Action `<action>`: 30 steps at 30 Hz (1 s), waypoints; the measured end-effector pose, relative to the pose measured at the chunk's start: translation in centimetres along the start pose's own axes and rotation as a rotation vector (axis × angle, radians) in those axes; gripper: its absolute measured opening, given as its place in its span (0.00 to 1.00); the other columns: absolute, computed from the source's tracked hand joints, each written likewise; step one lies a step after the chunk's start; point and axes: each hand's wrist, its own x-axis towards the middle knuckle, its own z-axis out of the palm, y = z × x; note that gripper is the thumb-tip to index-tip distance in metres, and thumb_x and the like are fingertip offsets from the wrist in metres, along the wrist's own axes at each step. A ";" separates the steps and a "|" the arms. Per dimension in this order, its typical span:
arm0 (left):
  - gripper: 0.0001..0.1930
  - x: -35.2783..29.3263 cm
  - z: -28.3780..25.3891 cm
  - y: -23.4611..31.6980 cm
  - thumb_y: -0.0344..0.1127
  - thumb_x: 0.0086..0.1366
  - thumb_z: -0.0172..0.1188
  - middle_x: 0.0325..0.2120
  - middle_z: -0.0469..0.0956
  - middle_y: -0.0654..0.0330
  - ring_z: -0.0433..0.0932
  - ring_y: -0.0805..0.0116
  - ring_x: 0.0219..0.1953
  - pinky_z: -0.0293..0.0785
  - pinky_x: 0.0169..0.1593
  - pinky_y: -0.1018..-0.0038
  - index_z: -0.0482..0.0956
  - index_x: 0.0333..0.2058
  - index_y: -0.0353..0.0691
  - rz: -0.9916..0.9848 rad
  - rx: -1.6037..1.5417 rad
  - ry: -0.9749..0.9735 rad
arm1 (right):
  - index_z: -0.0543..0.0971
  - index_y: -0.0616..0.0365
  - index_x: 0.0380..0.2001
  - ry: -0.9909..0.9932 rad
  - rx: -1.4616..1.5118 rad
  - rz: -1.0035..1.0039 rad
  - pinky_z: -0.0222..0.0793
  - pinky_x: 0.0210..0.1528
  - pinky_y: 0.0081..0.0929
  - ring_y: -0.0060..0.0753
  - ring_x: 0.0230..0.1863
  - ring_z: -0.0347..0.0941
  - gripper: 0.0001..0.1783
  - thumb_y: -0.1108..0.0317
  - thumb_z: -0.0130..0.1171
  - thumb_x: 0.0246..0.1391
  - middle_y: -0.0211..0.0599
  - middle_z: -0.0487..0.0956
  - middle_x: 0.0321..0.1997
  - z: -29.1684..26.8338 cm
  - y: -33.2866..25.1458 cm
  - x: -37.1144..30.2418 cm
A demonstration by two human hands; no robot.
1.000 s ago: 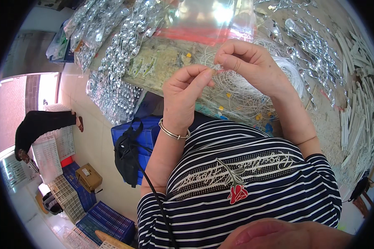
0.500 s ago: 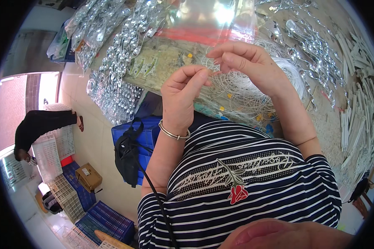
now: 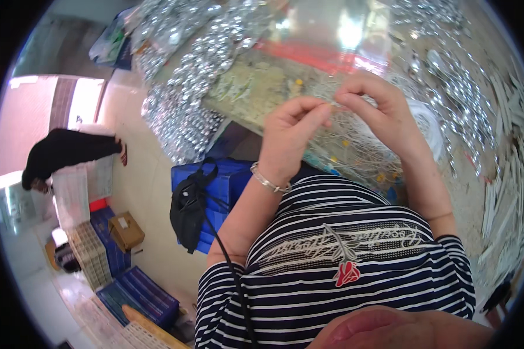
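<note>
My left hand (image 3: 296, 135) is raised over the near edge of the worktable, its thumb and forefinger pinched together. Close beside it on the right, my right hand (image 3: 385, 114) also has thumb and forefinger brought together, its fingertips nearly meeting the left ones. Whatever passes between the fingertips is too fine and blurred to name. Beneath and behind the right hand lies a loose tangle of thin white cord (image 3: 428, 125). A clear plastic sheet with a red band (image 3: 300, 57) lies just beyond both hands.
Shiny silver strands pile up at the left (image 3: 174, 125) and spread at the right (image 3: 448, 75). Flat pale strips (image 3: 503, 157) heap at the far right. A black bag (image 3: 187, 210) rests on a blue crate (image 3: 234, 177). Across the floor, a person in black (image 3: 70, 152) bends over white crates.
The view has shifted, so the table and hands appear farther right. My right hand's fingers have curled in from a looser spread; my left hand keeps its pinch.
</note>
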 end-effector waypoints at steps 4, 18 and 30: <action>0.07 -0.7 -0.1 0.0 0.32 0.58 0.60 0.24 0.77 0.67 0.70 0.84 0.24 0.61 0.26 0.88 0.79 0.35 0.38 0.040 0.075 0.004 | 0.74 0.65 0.30 0.040 -0.215 -0.144 0.64 0.41 0.19 0.24 0.35 0.69 0.03 0.75 0.55 0.52 0.31 0.74 0.31 0.4 0.1 -0.2; 0.06 -0.7 -2.2 0.0 0.29 0.57 0.61 0.26 0.79 0.63 0.76 0.80 0.28 0.73 0.34 0.83 0.78 0.32 0.32 0.059 0.167 -0.049 | 0.71 0.57 0.30 -0.052 0.147 0.181 0.58 0.43 0.15 0.16 0.35 0.63 0.08 0.67 0.46 0.61 0.23 0.67 0.30 -0.3 0.3 -0.4; 0.06 -0.8 -1.2 -0.1 0.29 0.57 0.60 0.24 0.77 0.63 0.74 0.81 0.24 0.71 0.29 0.83 0.78 0.32 0.33 0.128 0.026 -0.041 | 0.69 0.56 0.31 -0.056 0.580 0.144 0.61 0.40 0.18 0.19 0.33 0.64 0.07 0.66 0.46 0.61 0.34 0.73 0.39 -0.3 0.4 -0.6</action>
